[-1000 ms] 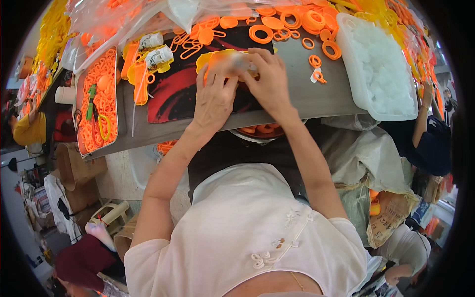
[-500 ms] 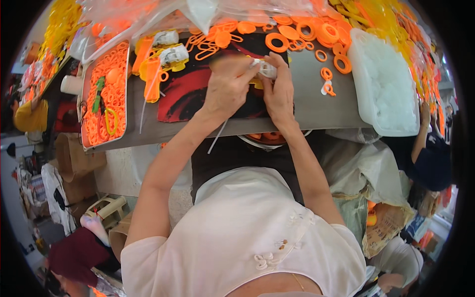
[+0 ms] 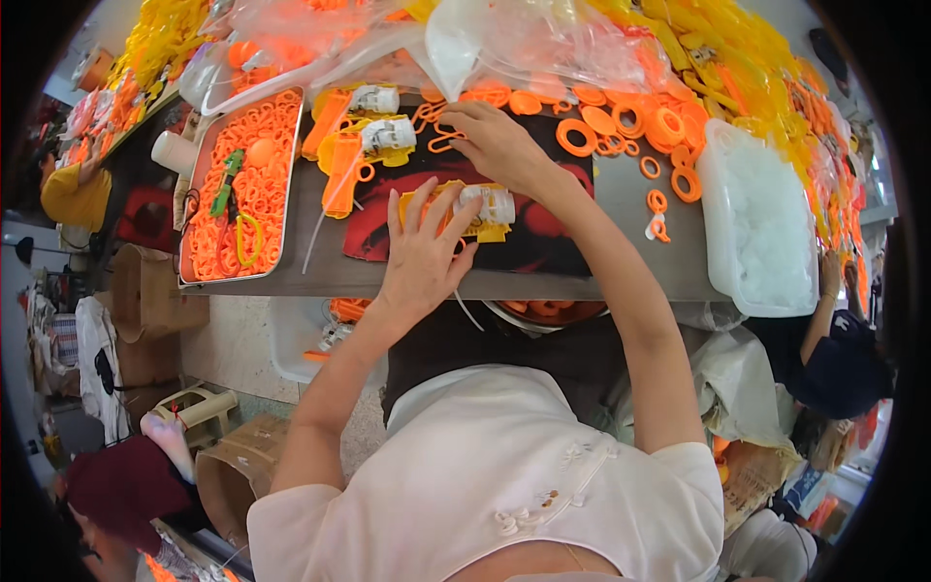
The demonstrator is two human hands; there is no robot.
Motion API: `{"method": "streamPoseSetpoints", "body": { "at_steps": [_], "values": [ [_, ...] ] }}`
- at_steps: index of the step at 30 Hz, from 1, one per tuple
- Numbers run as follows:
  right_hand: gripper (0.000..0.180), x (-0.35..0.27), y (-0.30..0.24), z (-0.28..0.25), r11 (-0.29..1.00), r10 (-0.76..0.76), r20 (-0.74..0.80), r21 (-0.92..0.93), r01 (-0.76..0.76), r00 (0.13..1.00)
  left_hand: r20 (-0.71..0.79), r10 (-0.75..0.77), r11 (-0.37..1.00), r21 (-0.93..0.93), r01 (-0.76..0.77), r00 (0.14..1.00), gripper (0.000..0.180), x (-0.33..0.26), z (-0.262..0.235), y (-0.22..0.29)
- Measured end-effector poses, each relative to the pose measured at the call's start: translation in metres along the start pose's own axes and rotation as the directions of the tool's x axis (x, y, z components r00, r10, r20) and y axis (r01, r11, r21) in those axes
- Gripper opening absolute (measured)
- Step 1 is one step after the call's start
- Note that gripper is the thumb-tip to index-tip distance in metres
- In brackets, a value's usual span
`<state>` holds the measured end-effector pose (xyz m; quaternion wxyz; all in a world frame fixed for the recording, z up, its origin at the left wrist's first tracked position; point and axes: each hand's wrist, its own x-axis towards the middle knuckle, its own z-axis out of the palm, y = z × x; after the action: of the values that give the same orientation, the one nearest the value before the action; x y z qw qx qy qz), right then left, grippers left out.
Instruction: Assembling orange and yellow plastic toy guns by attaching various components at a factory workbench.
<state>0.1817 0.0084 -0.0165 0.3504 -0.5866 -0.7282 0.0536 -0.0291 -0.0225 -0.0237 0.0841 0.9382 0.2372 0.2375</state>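
**Head view: hands split between toy and rings**

Head view, centre of the frame: the left hand (image 3: 419, 254) lies flat, fingers spread, on a yellow toy (image 3: 456, 209) with a white barrel-shaped part (image 3: 490, 205) on a dark mat (image 3: 543, 238). Nothing is pinched; that grip is open and pressing down. The toy's long axis runs left to right, its white end clear of the fingertips on the right. The right hand (image 3: 499, 145) reaches further up the frame, fingers curled over thin orange plastic rings (image 3: 441, 131); whether its grip has closed on one cannot be told. The toy is nearer the left hand. A metal tray (image 3: 190, 194) of orange parts sits at left, a white tub (image 3: 766, 223) at right on the grey tabletop (image 3: 630, 262).
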Motion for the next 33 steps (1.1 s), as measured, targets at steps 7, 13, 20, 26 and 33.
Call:
{"method": "streamPoseSetpoints", "body": {
  "at_steps": [7,13,20,26,33],
  "values": [
    [0.026,0.050,0.025,0.050,0.867,-0.238,-0.016,-0.455,0.205,0.971,-0.018,-0.014,1.000,-0.016,0.014,1.000,0.057,-0.008,-0.002,-0.001],
    [0.027,0.006,0.036,0.004,0.634,-0.287,0.222,-0.685,0.358,0.932,-0.005,-0.016,0.999,-0.047,0.015,1.000,0.062,-0.012,-0.006,-0.007],
    [0.035,-0.001,0.008,-0.008,0.922,-0.097,0.170,-0.355,0.153,0.981,-0.031,-0.001,0.999,-0.040,-0.001,1.000,0.061,-0.004,-0.001,-0.005],
    [0.040,0.018,0.033,0.032,0.920,-0.202,0.076,-0.327,0.216,0.976,-0.028,-0.006,1.000,-0.019,0.006,1.000,0.058,-0.001,0.004,0.002],
    [0.038,-0.005,0.058,0.006,0.830,-0.040,0.135,-0.547,0.109,0.990,-0.036,-0.030,1.000,-0.009,0.029,0.999,0.058,-0.002,0.002,0.000]
  ]
}}
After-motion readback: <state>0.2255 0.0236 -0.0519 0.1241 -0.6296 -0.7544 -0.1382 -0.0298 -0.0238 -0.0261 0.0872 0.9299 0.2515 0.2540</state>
